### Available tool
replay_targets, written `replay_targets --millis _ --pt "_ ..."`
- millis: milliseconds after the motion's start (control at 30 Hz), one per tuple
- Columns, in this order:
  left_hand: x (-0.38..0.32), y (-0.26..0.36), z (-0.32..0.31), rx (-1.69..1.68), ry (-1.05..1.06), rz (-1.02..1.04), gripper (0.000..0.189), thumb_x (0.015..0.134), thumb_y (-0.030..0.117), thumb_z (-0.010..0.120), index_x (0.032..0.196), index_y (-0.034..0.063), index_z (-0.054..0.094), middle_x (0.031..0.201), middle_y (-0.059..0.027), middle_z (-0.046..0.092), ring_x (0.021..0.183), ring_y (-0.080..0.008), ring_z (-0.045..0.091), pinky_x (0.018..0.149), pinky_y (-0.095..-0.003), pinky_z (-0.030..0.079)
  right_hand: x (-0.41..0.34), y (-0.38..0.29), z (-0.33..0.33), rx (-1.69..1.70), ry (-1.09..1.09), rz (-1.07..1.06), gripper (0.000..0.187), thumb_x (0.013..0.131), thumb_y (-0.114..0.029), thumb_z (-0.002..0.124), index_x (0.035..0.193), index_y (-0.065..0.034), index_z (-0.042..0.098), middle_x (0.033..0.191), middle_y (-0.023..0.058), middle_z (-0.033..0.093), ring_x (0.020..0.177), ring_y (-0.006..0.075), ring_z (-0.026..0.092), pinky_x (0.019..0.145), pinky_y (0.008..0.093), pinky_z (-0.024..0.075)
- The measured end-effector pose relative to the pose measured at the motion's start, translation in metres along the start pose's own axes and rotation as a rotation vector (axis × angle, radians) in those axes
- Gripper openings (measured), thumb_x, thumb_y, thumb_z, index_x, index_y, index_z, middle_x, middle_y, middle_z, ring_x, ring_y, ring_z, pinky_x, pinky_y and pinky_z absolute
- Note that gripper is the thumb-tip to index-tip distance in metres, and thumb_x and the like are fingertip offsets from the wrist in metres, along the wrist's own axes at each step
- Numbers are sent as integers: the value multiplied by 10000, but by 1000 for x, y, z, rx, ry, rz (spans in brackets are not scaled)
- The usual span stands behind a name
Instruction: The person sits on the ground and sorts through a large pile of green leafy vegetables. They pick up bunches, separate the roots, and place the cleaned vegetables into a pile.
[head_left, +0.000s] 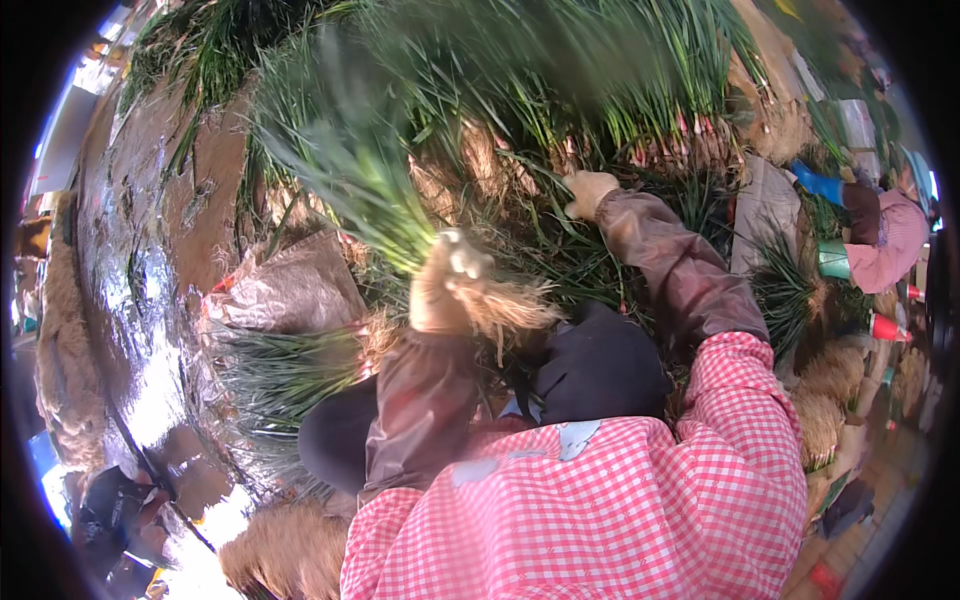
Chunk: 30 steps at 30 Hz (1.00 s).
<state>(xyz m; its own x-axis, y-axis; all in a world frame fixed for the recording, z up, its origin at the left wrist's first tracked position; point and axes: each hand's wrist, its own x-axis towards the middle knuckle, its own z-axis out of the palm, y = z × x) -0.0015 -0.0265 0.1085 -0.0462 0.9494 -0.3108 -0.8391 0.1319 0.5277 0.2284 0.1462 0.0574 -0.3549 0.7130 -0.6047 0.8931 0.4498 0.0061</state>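
My left hand (439, 289), pale and blurred, is closed around a bunch of green onions (382, 202). The green leaves fan out to the upper left, and the pale roots (506, 304) hang to the right of the fist. Farther forward, my right hand (592, 196) reaches to the root ends of a long bank of green onions (660, 82), several with pinkish bases. Its fingertips meet some green leaves there; whether they grip any is hidden. Loose leaves and stray roots (577, 255) litter the space between my hands. Brown sleeve covers reach over both forearms.
A woven sack (292, 289) and another onion bundle (300, 364) lie at left beside wet, shiny ground (154, 337). Root-end bundles (829, 375) stand at right. Beyond them are another person in a pink checked top (889, 240), a green bucket (832, 259) and a red container (886, 328).
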Motion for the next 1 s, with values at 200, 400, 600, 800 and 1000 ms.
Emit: replay_targets --millis 200,400,600,800,1000 --pt "31 -3 -30 -146 -18 -1 188 931 281 561 930 92 561 749 1 507 713 -150 531 598 -306 482 81 -1 -17 285 370 -42 226 884 -308 533 995 -181 684 1030 85 629 924 256 621 811 386 494" --pt "44 -34 -60 -226 264 -201 326 878 234 650 1136 51 572 754 30 508 681 -104 515 687 -285 480 180 -43 -5 195 167 194 395 793 -377 682 1020 -56 643 1038 144 628 960 243 607 862 365 475" --pt "43 -39 -64 -113 297 -216 303 873 238 658 1117 71 592 920 -10 602 776 -157 557 645 -273 459 126 3 -32 1440 -14 -144 376 784 -307 730 994 -19 612 842 77 625 887 220 596 739 382 500" --pt "36 -46 -55 -120 265 -243 268 897 222 619 1123 77 611 1070 -62 621 971 -179 582 806 -283 453 37 22 -15 1897 -335 -339 284 912 -276 588 980 -1 586 879 49 612 796 177 613 717 353 527" --pt "28 -52 -32 -103 132 -341 303 863 169 642 1114 0 624 1010 -66 622 968 -179 572 779 -318 463 -25 -37 30 1657 -336 -493 350 943 -359 525 1017 -33 630 980 79 628 771 148 593 772 356 513"
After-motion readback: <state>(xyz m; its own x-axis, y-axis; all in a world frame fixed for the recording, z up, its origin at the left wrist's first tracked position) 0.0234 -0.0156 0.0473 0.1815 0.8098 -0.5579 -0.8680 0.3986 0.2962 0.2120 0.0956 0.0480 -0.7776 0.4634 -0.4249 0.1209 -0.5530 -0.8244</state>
